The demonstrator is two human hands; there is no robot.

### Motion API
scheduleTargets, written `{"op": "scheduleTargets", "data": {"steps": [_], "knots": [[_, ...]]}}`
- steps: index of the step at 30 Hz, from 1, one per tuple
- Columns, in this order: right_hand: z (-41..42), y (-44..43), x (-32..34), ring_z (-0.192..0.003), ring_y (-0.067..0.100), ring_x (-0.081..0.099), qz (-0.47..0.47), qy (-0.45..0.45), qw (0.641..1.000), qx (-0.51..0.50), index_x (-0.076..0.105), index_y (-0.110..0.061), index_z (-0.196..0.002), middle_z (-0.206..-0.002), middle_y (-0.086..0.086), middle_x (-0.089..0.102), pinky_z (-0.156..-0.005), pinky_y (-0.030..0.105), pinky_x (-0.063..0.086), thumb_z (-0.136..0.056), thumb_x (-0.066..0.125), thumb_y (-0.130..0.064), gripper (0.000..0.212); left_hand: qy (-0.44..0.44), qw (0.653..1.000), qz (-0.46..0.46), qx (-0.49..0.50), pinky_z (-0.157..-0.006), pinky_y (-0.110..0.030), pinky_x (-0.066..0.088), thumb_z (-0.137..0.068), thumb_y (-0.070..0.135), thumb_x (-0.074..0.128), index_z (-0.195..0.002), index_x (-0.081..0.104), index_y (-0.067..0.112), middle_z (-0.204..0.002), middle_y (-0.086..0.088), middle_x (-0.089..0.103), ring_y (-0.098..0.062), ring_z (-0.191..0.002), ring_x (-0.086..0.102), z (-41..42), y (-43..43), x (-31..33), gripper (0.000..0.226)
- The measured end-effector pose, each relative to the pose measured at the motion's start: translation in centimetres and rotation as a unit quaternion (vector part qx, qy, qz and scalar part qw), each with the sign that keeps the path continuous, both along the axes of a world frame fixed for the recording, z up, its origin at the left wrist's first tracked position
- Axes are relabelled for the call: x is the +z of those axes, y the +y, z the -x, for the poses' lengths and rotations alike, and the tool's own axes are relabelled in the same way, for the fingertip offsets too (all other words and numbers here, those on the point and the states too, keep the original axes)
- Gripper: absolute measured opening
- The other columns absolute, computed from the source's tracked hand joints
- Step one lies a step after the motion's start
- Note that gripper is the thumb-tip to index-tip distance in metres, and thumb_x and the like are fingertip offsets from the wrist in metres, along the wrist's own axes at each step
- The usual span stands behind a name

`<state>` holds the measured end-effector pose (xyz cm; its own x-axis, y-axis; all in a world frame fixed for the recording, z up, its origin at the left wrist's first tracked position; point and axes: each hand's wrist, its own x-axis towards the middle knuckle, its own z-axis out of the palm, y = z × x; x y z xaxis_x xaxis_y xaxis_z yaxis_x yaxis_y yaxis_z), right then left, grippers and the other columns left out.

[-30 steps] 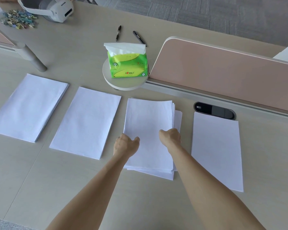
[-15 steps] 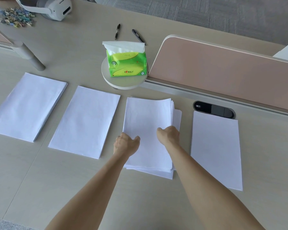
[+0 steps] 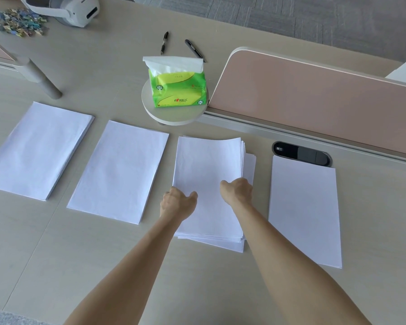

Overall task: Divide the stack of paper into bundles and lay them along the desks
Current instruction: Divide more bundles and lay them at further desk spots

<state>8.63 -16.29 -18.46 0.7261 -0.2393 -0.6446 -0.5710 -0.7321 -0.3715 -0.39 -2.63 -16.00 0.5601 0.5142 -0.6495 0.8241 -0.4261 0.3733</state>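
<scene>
A loose stack of white paper (image 3: 206, 165) lies on the desk in front of me, its sheets fanned out at the right and near edges. My left hand (image 3: 177, 202) grips the stack's left edge. At the right edge my right hand (image 3: 237, 190) grips the upper sheets, whose far end curls slightly upward. Three separate bundles lie flat in the same row: one at far left (image 3: 36, 148), one beside it (image 3: 120, 170), and one to the right of the stack (image 3: 305, 212).
A green tissue pack (image 3: 177, 89) sits on a small round stand (image 3: 150, 109) behind the stack. A pink divider panel (image 3: 314, 99) runs along the back right, with a black socket cover (image 3: 301, 153) below it. Two pens (image 3: 164, 42), a white device (image 3: 75, 8) and small clips (image 3: 19, 21) lie farther back.
My right hand has slid slightly away from me along the stack's right edge, and the top sheets' far end has lifted a little. The left hand has hardly moved.
</scene>
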Motion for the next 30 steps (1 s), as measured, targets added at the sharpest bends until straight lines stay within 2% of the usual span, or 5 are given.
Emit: {"op": "scheduleTargets", "data": {"steps": [6,11,15,20,30], "knots": [[0.1,0.4,1.0,-0.098,0.033,0.062,0.01,0.005,1.0,-0.016,0.059,-0.002,-0.111,-0.113,0.015,0.061,-0.071,0.033,0.049,-0.073,0.048,-0.034,0.051,-0.003,1.0,-0.001,-0.005,-0.074,-0.034,0.042,-0.088,0.046,0.051,-0.114,0.051,0.004,-0.116,-0.011,0.058,-0.031,-0.103,0.057,0.0,0.0,0.2,0.05],[0.4,0.3,1.2,-0.113,0.034,0.057,0.01,0.009,0.999,-0.036,0.047,-0.002,-0.125,-0.127,0.017,0.052,-0.085,0.037,0.051,-0.085,0.053,-0.029,0.049,0.006,1.0,0.001,-0.007,-0.076,-0.034,0.042,-0.088,0.048,0.051,-0.12,0.051,0.004,-0.121,-0.011,0.055,-0.031,-0.107,0.056,0.0,0.0,0.2,0.054],[0.0,-0.4,0.8,-0.094,0.03,0.055,-0.022,0.006,0.998,-0.052,0.053,-0.004,-0.105,-0.106,0.012,0.059,-0.07,0.035,0.047,-0.066,0.048,-0.035,0.05,0.012,1.0,0.005,-0.007,-0.077,-0.036,0.044,-0.087,0.05,0.051,-0.122,0.05,0.004,-0.124,-0.012,0.055,-0.033,-0.108,0.056,0.0,0.0,0.3,0.057],[-0.5,-1.3,1.2,-0.082,0.027,0.037,-0.069,0.023,0.995,-0.069,0.036,-0.016,-0.079,-0.084,0.003,0.041,-0.054,0.029,0.029,-0.062,0.047,-0.032,0.026,0.014,1.0,0.009,-0.004,-0.089,-0.041,0.049,-0.088,0.05,0.05,-0.122,0.05,0.005,-0.126,-0.012,0.052,-0.033,-0.113,0.054,0.0,-0.2,0.4,0.057],[-0.1,-1.6,2.4,-0.068,0.021,0.034,-0.197,0.024,0.972,-0.125,0.037,-0.014,-0.075,-0.075,0.003,0.037,-0.066,0.03,0.031,-0.088,0.06,-0.017,0.026,0.001,0.999,0.026,0.02,-0.092,-0.043,0.05,-0.087,0.05,0.051,-0.125,0.051,0.004,-0.127,-0.012,0.055,-0.032,-0.113,0.056,0.2,0.4,0.8,0.06]]}}
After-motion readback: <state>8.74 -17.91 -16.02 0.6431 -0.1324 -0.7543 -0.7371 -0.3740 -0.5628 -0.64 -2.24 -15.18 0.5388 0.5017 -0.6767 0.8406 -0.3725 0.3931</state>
